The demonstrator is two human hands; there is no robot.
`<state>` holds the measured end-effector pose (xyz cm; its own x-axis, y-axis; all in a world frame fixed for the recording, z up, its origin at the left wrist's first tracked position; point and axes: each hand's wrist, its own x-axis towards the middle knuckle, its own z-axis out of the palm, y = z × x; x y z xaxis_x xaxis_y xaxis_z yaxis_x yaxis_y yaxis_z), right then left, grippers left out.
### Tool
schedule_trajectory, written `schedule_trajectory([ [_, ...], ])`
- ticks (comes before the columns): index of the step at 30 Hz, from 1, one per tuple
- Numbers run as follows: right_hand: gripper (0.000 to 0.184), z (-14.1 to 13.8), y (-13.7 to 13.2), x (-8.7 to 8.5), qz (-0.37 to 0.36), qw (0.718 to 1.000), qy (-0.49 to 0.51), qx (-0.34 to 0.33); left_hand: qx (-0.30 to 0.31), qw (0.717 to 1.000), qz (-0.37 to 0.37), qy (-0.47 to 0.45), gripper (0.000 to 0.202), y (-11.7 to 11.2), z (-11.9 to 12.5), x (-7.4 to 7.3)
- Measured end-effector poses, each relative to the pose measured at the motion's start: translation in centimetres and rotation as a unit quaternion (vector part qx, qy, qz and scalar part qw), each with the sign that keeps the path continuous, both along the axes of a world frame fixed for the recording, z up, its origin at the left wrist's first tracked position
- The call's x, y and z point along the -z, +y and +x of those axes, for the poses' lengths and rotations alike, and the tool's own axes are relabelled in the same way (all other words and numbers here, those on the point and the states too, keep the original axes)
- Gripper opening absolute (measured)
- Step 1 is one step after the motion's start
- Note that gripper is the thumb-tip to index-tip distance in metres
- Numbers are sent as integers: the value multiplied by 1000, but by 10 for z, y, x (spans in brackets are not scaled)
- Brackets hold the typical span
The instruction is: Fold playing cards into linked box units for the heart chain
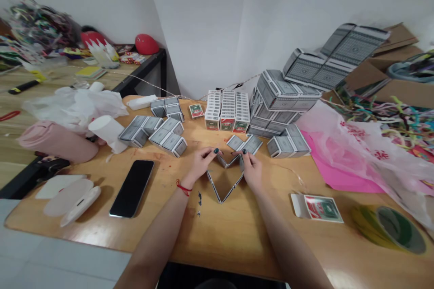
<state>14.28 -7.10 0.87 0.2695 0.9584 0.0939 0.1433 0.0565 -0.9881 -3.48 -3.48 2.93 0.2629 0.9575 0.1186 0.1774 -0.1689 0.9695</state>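
Observation:
A heart-shaped frame of joined playing cards (214,188) stands on edge on the wooden table (224,239), its point toward me. My left hand (202,162) pinches its upper left corner between thumb and fingers. On the opposite side, my right hand (252,169) grips the upper right corner the same way. Just beyond the frame lies a folded card piece (244,143) with a grey patterned back. Finished-looking card blocks (168,137) sit to the left, and another card block (289,141) sits to the right.
Boxed card decks (227,110) stand in rows at the back, beside a tall stack of card blocks (285,95). A phone (132,188) lies left. At right are an opened card box (323,208), a tape roll (389,228) and pink paper (334,171) under plastic.

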Motion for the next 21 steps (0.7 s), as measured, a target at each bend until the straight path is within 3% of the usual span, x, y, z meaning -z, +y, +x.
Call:
schedule_trajectory([
  [5, 50, 1, -2, 1, 12, 1000, 5, -9, -26, 996, -30, -81, 44, 3, -1, 8],
  [10, 49, 3, -2, 0, 22, 997, 63, -44, 20, 988, -62, -139, 45, 3, -7, 8],
  [13, 48, 10, 3, 2, 37, 993, 107, -22, 21, 986, -68, -150, 46, 6, -10, 12],
  [16, 46, 20, 12, 9, 36, 991, 104, 78, -66, 987, -84, -120, 41, 13, -8, 18],
  [19, 37, 28, 20, 16, 18, 985, 90, 147, -173, 984, -22, -40, 31, 27, -6, 19],
  [21, 28, 30, 23, 18, 20, 980, 102, 172, -219, 975, 29, 35, 29, 41, -7, 11],
])
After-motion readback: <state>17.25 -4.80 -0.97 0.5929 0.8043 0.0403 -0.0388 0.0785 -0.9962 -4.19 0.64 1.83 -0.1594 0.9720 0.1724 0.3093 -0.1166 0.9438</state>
